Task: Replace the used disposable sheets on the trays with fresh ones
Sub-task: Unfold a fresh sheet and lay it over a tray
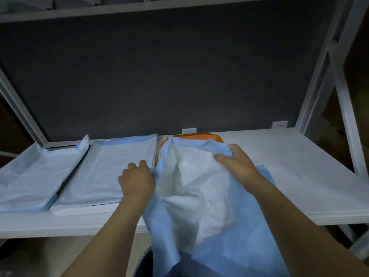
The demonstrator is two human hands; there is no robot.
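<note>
A crumpled blue-and-white disposable sheet (199,192) lies bunched over an orange tray (199,136), whose far rim alone shows. The sheet hangs down past the shelf's front edge. My left hand (137,180) grips the sheet's left edge. My right hand (235,160) is shut on a fold near its upper right. Two more trays stand to the left, one in the middle (111,172) and one at the far left (34,176), each covered by a flat pale blue sheet.
Everything rests on a white shelf (289,166) of a metal rack with a dark back panel. White uprights (343,108) stand at the right. A dark round container rim (143,260) shows below the shelf, under the hanging sheet.
</note>
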